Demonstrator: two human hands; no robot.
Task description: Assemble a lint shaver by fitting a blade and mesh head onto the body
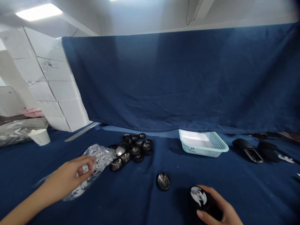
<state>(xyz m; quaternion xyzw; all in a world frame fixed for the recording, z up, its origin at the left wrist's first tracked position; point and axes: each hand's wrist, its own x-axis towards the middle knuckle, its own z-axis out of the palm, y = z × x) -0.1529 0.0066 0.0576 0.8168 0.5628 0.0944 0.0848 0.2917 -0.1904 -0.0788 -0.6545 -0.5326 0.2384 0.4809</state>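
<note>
My left hand point(78, 170) is over a clear plastic bag point(100, 154) of small white plastic parts. Its fingers are curled toward the thumb; whatever may lie between the tips is too small to make out. In my right hand point(220, 206), at the bottom right, is a black rounded object point(192, 200) with a white plastic piece point(198, 196) on its top; its lower part is out of sight. Left of it, a single round black cap point(163, 182) with a shiny, dark metallic face lies on the blue cloth.
Several similar round caps point(135, 151) are piled beside the bag. A pale green basket point(203, 151) with white sheets stands toward the back. Black devices point(248, 150) lie at the right. A white cup point(40, 137) and stacked white boxes point(63, 90) are left; a blue curtain point(164, 81) hangs behind.
</note>
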